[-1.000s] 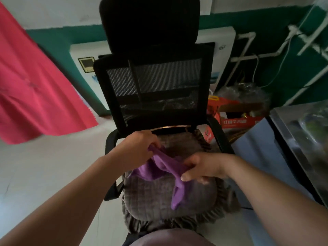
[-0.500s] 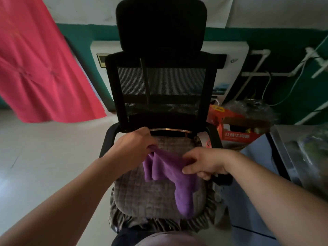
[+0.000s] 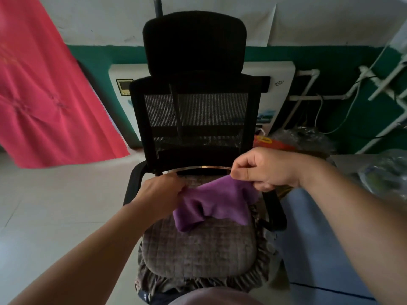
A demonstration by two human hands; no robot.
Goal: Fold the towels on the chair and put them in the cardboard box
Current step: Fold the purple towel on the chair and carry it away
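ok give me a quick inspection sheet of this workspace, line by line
surface: grey quilted seat cushion on a black mesh office chair; pale tiled floor around it
job's things: one purple towel, held stretched above the seat, lower edge hanging down to the cushion; cardboard box: nothing seen
clutter: orange carton and a clear plastic bag to the right behind the chair
grippers: left hand pinches the towel's left corner; right hand pinches its right corner, held higher
cables: thin cable hanging on the green wall near white pipes
surroundings: pink cloth hanging at left; white wall unit with a small display behind the chair
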